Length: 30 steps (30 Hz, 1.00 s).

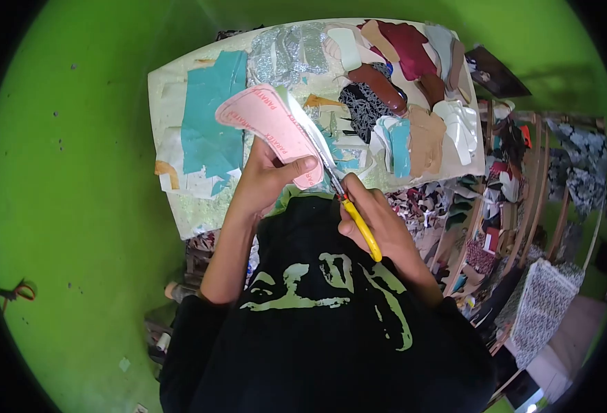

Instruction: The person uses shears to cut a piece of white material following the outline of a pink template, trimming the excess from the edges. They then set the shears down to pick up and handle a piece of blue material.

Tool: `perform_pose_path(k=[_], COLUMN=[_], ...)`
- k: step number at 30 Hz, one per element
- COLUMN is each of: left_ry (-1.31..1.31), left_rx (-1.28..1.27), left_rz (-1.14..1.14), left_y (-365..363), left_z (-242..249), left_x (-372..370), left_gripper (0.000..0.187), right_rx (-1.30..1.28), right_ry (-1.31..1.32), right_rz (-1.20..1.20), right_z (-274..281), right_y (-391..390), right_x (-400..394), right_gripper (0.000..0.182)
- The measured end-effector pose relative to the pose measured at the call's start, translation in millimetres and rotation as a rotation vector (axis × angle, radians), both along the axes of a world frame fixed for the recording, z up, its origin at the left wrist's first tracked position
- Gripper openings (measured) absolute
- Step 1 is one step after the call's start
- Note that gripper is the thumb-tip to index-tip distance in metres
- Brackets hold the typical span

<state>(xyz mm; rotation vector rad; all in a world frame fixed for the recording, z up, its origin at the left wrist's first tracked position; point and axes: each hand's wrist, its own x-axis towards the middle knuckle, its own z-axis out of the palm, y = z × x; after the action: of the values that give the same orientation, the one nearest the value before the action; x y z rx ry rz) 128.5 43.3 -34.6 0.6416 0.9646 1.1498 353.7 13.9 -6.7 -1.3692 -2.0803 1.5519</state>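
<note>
Pink PARATEX-printed piece [269, 125] held above counter [169, 148], pinched in left hand [267, 175], thumb on top. Right hand [379, 224] closed around yellow-handled scissors [362, 229], blades along the piece's edge. Counter carries teal sheet [214, 113], silver material [286, 51], burgundy pieces [406, 49]. Green wall [76, 206] around; crowded wooden rack [524, 199] at frame right.

The pink PARATEX-printed piece [265, 125] is flat, curved and elongated, with rounded ends, red lettering and a line running just inside its edge. It is held up aslant, its broad upper end overlapping the right part of the teal sheet [210, 110] in view, its lower end to the right of that sheet. The yellow-handled scissors [337, 182] lie farther right of the sheet, tilted, metal blades pointing up and left along the piece's right edge.
</note>
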Motion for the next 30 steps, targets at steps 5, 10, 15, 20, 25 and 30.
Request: perform_pose_path(k=[5,10,15,20,25,30], left_ry=[-0.094,-0.139,-0.141,-0.145,-0.194,-0.227], left_rx=[-0.092,-0.093,-0.13,-0.117,-0.105,-0.125], left_rz=[-0.102,-0.138,-0.178,-0.222,-0.269,-0.301], left_y=[7,12,15,12,10,8], left_z=[4,13,14,16,18,21], left_x=[1,12,12,14,14,12], left_gripper=[0.076,0.072,0.066,0.065,0.066,0.065], right_rx=[0.005,-0.076,-0.051,0.08,0.115,0.12], right_ry=[-0.017,0.155,0.096,0.08,0.079,0.109], right_rz=[0.01,-0.096,-0.086,-0.113,-0.176,-0.148], right_z=[4,2,-4,5,1,-1], right_y=[2,-1,0,-1,0,-2], right_x=[15,7,14,9,3,5], right_gripper=[0.076,0.065,0.064,0.065,0.087,0.078])
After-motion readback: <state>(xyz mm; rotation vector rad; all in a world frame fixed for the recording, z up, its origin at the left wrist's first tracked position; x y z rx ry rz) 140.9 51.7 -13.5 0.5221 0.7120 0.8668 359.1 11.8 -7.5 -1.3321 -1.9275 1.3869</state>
